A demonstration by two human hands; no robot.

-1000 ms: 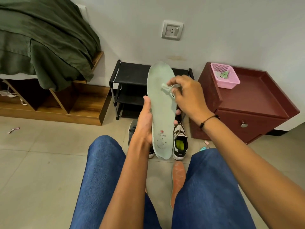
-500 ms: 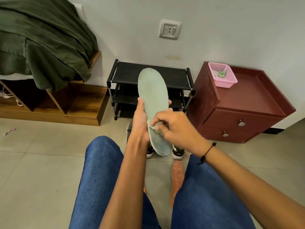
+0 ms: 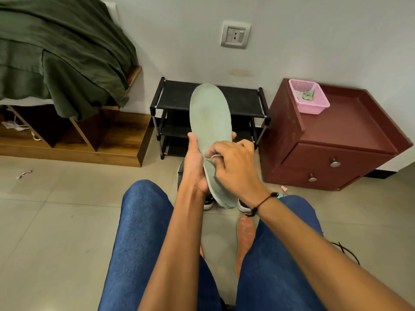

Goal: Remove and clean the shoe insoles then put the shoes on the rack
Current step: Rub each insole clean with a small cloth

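The left hand grips a pale green foam insole by its edge, thumb on the near side and fingertips curled round the far side, holding it upright before the black three-tier shoe rack. The right hand pinches a small pale wipe against the insole's lower half — fingers curled. Black-and-white sneakers stand on the floor beneath, an orange flat insole lying nearer.
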